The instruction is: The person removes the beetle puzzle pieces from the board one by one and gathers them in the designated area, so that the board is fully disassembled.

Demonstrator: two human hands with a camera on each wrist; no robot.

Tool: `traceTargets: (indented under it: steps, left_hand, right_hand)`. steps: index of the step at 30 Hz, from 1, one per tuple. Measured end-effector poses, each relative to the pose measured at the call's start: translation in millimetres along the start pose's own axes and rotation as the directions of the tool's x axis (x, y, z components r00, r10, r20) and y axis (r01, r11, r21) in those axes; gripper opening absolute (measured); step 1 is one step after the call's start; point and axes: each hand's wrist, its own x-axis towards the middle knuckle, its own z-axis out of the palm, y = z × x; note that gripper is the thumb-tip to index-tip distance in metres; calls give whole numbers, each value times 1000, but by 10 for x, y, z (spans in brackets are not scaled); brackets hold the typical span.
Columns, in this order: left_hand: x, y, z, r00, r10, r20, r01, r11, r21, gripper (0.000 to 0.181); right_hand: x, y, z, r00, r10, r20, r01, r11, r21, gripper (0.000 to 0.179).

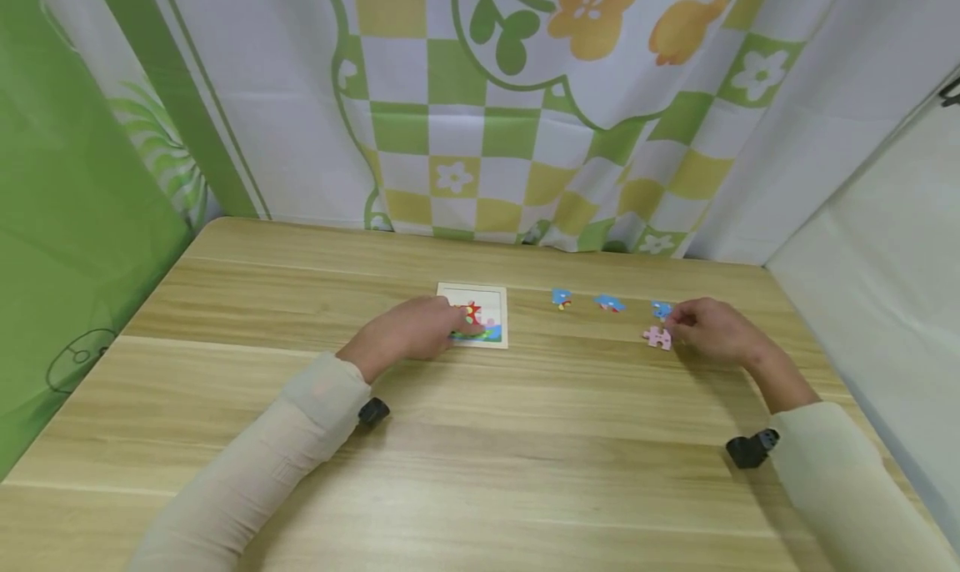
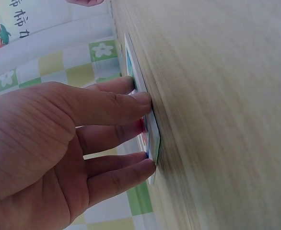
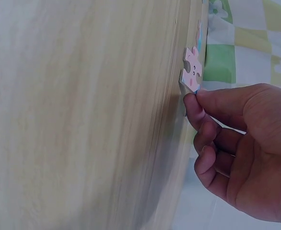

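In the head view a small square puzzle board (image 1: 471, 288) with a pale frame lies left of the table's middle. It holds some red, pink, green and blue pieces, partly covered by my left hand (image 1: 414, 326). The left wrist view shows that hand (image 2: 49, 143) with its fingers extended, their tips resting on the board (image 2: 153, 129) and its edge. Over on the right, my right hand (image 1: 712, 330) pinches a pink puzzle piece (image 1: 657, 337) between thumb and index finger. A face is printed on this piece (image 3: 192, 69) in the right wrist view.
Blue puzzle pieces lie in a row beyond the board: one (image 1: 561, 297), another (image 1: 610, 303), and a third (image 1: 661, 309) near the right hand. A patterned curtain (image 1: 510, 130) hangs along the far edge of the wooden table (image 1: 525, 455).
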Motion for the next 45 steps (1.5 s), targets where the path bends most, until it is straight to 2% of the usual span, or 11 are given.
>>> traceTargets:
  steps: [8,16,31,35,38,45]
  left_hand:
    - [-32,5,-6,1000,-25,0,25,999,-30,51]
    - [-29,-19,-7,1000,2,3,-2,1000,-4,52]
    - [-11,-36,17,1000,12,-4,-12,1000,-6,52]
    - [-5,-40,18,1000,22,-10,-22,1000,10,52]
    - [-4,-58,24,999,37,-25,-37,999,8,50]
    - [-20,-122,74,987,107,-120,-108,994,-2,38]
  right_hand:
    - [-32,104,-10,1000,5,-4,-5,999,-39,21]
    - [-17,104,11,1000,8,-24,-9,999,-49,20]
    - [-30,77,30,998,-2,-65,-3,997,-73,18]
    - [-17,-39,26,995,-25,-94,16,995,-94,20]
    - [11,-204,21,992,-63,-111,52,993,-102,19]
    - [139,-680,29,991,-112,-71,114,993,27,19]
